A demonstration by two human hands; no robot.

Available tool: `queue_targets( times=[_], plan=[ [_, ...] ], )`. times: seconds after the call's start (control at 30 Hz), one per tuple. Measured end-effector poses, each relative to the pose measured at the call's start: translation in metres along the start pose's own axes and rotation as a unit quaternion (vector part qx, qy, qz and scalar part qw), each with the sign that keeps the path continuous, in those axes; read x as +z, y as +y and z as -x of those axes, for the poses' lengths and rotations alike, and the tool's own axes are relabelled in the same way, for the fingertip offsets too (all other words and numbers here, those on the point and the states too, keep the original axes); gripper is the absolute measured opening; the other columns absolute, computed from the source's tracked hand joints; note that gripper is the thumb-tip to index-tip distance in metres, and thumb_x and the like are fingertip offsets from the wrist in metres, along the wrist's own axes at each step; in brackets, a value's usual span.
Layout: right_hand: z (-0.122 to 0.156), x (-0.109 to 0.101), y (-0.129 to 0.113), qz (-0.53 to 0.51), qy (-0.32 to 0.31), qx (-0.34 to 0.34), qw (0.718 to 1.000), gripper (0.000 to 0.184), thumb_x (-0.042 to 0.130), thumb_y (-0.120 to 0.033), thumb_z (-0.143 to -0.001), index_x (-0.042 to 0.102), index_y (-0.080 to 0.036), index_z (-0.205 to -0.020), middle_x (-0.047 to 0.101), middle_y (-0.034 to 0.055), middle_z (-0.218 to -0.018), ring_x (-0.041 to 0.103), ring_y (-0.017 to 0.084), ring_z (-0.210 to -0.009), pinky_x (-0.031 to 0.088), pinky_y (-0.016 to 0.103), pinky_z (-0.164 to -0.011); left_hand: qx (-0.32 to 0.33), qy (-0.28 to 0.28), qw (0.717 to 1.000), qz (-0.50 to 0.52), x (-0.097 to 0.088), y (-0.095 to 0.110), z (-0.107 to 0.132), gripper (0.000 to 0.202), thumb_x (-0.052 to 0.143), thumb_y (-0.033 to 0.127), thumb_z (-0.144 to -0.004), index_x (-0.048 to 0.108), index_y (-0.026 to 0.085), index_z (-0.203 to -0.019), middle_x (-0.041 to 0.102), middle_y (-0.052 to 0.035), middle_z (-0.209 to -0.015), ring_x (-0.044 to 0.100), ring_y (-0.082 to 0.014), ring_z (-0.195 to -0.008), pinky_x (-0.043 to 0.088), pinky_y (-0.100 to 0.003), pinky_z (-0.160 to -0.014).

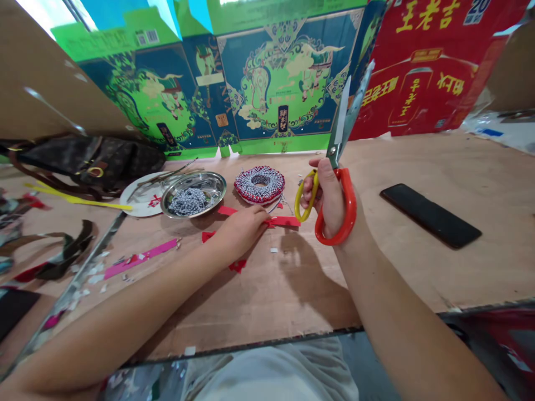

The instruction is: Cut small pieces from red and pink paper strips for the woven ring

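Note:
My right hand (330,200) grips a pair of scissors (343,145) by its red and yellow handles, the steel blades pointing up and a little apart. My left hand (242,228) rests on the wooden table (292,278), fingers closed on a red paper strip (284,221) that lies flat and sticks out to the right. A round coil of red, white and blue cord (259,184) lies just behind both hands. More red paper scraps (236,266) sit under and beside my left wrist.
A steel bowl (209,181) holding speckled cord stands on a white plate (140,203) at the left, beside a brown bag (87,161). A black phone (430,215) lies at the right. Printed green and red cartons (276,78) stand behind. A pink strip (140,257) and scraps lie at the left.

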State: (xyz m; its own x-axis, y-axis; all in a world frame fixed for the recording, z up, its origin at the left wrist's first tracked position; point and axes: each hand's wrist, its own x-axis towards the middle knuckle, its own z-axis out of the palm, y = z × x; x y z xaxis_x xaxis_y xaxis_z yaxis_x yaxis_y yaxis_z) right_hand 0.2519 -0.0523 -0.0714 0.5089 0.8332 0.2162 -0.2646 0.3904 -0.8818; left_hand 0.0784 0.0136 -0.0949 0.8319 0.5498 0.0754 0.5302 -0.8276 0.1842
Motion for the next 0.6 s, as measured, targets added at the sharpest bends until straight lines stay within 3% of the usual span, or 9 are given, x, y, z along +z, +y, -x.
queue_targets(
  times=[0.1,0.23,0.4,0.5,0.6],
  plan=[
    [0.001,0.000,-0.002,-0.004,0.002,0.002,1.000,0.045,0.072,-0.066,-0.076,0.053,-0.026,-0.086,0.051,-0.0039,-0.069,0.045,0.012,-0.053,0.040,0.028,-0.043,-0.025,0.032,0.999,-0.006,-0.012,-0.012,0.007,0.033,0.049,0.025,-0.098,0.061,0.018,-0.128,0.067,-0.0109,-0.125,0.064,-0.0262,-0.113,0.050,-0.039,-0.095],
    [0.002,0.000,-0.003,0.005,0.000,0.002,1.000,0.043,0.071,-0.065,-0.078,0.052,-0.027,-0.083,0.051,-0.0030,-0.069,0.046,0.013,-0.055,0.041,0.029,-0.045,-0.036,0.011,0.999,-0.031,-0.016,-0.027,0.010,0.036,0.058,0.036,-0.094,0.067,0.013,-0.120,0.071,-0.0143,-0.117,0.065,-0.0312,-0.107,0.050,-0.043,-0.093],
    [0.002,-0.001,0.000,0.012,0.000,-0.003,1.000,0.038,0.067,-0.062,-0.083,0.053,-0.026,-0.082,0.051,-0.0027,-0.069,0.046,0.013,-0.055,0.041,0.030,-0.048,-0.010,0.003,1.000,-0.028,-0.004,-0.024,0.006,0.047,0.064,0.050,-0.089,0.071,0.012,-0.115,0.069,-0.0157,-0.118,0.061,-0.0321,-0.110,0.048,-0.044,-0.096],
    [0.002,-0.001,0.001,0.017,0.006,0.001,1.000,0.041,0.067,-0.064,-0.082,0.053,-0.026,-0.081,0.051,-0.0027,-0.069,0.046,0.012,-0.055,0.041,0.028,-0.046,0.006,0.003,1.000,-0.023,-0.001,-0.019,0.001,0.041,0.064,0.049,-0.089,0.074,0.015,-0.108,0.069,-0.0143,-0.115,0.061,-0.0305,-0.107,0.048,-0.043,-0.095],
    [0.001,-0.002,0.001,0.015,0.010,0.004,1.000,0.041,0.068,-0.064,-0.081,0.055,-0.026,-0.084,0.051,-0.0027,-0.069,0.045,0.011,-0.054,0.041,0.026,-0.045,0.028,-0.003,1.000,-0.012,-0.002,-0.017,-0.003,0.029,0.060,0.039,-0.094,0.075,0.019,-0.107,0.069,-0.0111,-0.113,0.062,-0.0268,-0.105,0.048,-0.039,-0.094]
  ],
)
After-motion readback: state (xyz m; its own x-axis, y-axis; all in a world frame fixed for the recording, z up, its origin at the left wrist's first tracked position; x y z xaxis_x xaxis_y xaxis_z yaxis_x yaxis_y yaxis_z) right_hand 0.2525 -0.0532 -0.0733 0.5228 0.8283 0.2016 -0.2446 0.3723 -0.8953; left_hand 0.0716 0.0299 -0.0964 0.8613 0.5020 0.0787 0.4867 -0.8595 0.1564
